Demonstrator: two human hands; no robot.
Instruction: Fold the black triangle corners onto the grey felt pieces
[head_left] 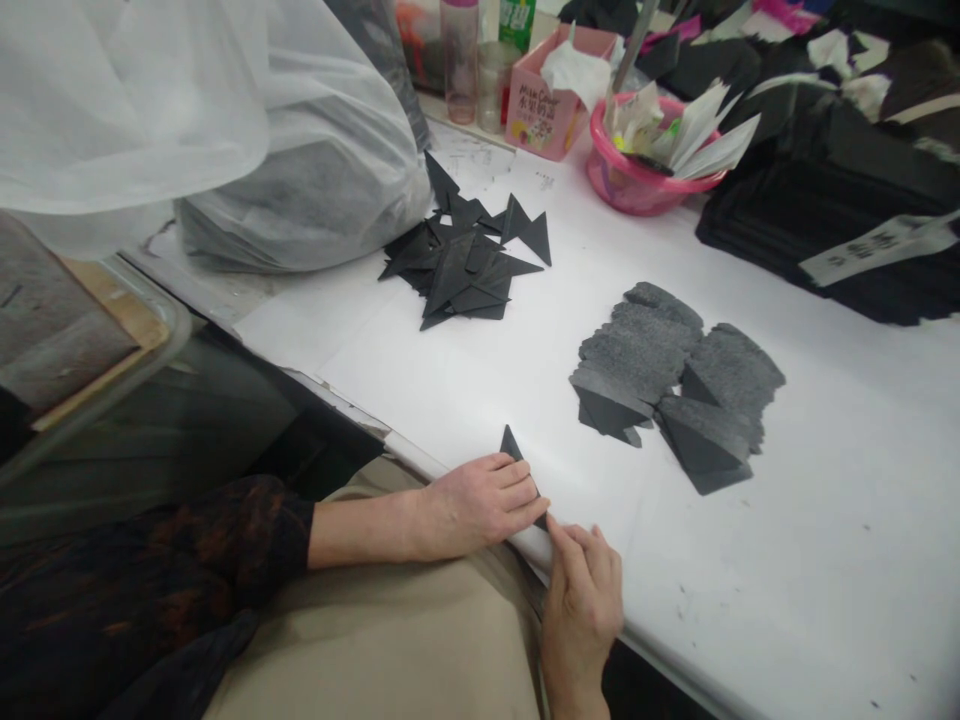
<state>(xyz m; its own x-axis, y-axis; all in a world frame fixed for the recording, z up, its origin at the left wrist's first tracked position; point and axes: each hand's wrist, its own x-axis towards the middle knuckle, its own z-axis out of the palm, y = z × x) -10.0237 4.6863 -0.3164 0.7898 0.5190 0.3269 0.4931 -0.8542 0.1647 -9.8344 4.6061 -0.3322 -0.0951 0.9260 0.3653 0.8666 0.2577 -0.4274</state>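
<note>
A narrow black pointed piece (509,440) lies at the front edge of the white table, mostly covered by fingers. My left hand (480,505) rests over it, its fingers pressed together on the piece. My right hand (585,590) pinches the near end, thumb and index finger touching it. Farther back lies a pile of black triangular pieces (469,265). Right of the middle, grey fuzzy stacked pieces (641,335) lie spread out in two groups, with smooth black triangular parts (701,445) along their near side.
A large white plastic bag (315,160) bulges at the back left. Along the back stand a pink box (551,95), a pink basket (649,190) with papers, and bottles. A stack of black material (832,200) sits at the back right. The white table's (810,600) front edge runs diagonally.
</note>
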